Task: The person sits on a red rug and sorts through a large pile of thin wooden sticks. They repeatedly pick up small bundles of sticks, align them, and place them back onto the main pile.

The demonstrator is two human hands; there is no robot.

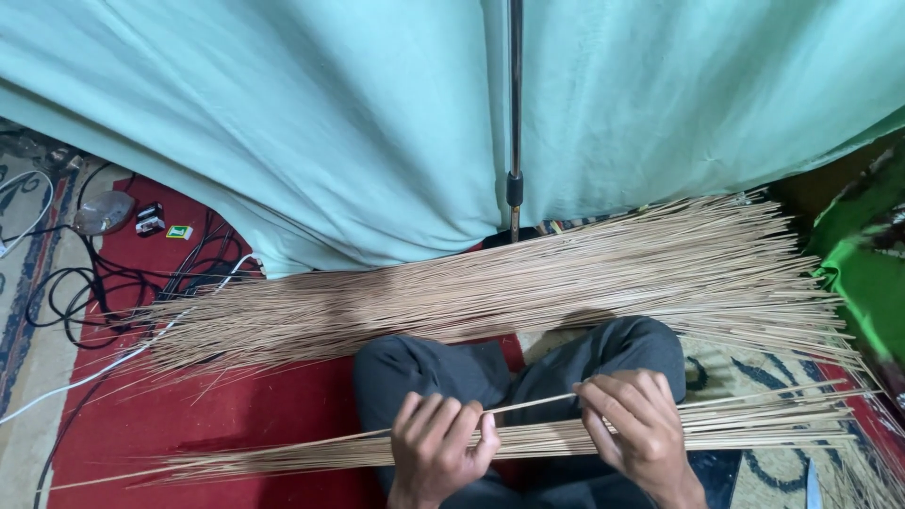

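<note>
Large heap of thin pale sticks (528,283) fanned across the floor, well beyond both hands, lying against the teal cloth (330,113). A dark pole (515,113) stands upright behind the heap.

Smaller bundle of sticks (754,424) lies across the lap, running out to either side of the grip, over the red mat (236,415).

Left hand (438,443) curled closed around the bundle, fingers pressed together on top. Right hand (636,424) just beside it, fingertips pinching a single stick (533,405) that rises slightly above the bundle between the two hands.

Judgement: keep the left-hand clamp firm so the bundle stays aligned; draw the single stick along its own length, not sideways, to avoid snapping it or dragging neighbours. Loose ends beyond the right hand splay and could snag.
</note>
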